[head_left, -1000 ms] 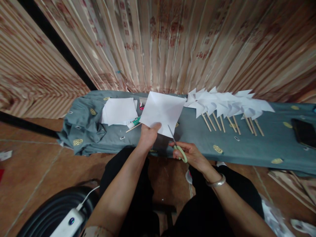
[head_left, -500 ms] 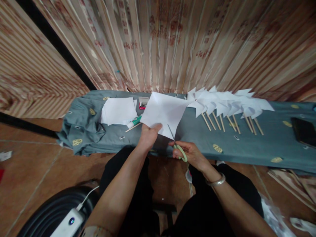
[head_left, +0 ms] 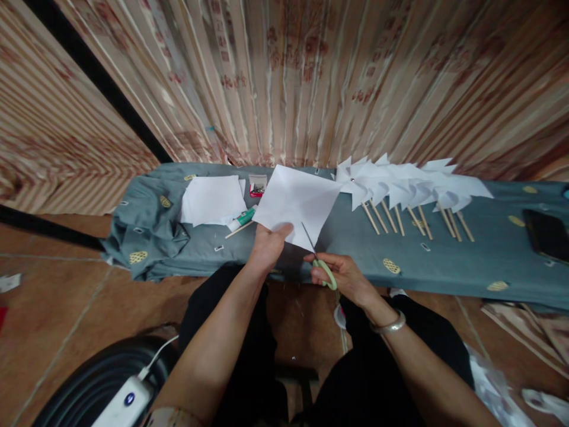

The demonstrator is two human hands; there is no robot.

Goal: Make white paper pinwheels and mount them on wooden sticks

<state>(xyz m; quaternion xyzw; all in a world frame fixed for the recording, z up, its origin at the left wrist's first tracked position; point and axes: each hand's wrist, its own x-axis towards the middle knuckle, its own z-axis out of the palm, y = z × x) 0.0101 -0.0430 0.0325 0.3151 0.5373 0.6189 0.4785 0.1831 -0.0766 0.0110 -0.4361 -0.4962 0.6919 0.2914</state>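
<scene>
My left hand [head_left: 271, 243] pinches a square sheet of white paper [head_left: 296, 198] by its near left edge, thumb on top. Green-handled scissors [head_left: 326, 276] are in my right hand [head_left: 344, 276], their blades pointing into the paper from its near corner. The fingers of my right hand wrap the handles. Left of the sheet lie a stack of white paper [head_left: 213, 200], a small red box of metal pins [head_left: 256, 187], a green and white tube [head_left: 243, 219] and a thin wooden stick [head_left: 237, 231].
A row of white paper pinwheels [head_left: 413, 187] on wooden sticks lies on the right of the cloth-covered table [head_left: 355, 255]. Farther right is a black phone [head_left: 544, 234]. Behind the table hangs a patterned curtain [head_left: 284, 77]. A white power bank [head_left: 127, 400] is at lower left.
Hardly anything differs. The sheet's right corner has shifted slightly right, while both hands and the scissors stay in nearly the same place.
</scene>
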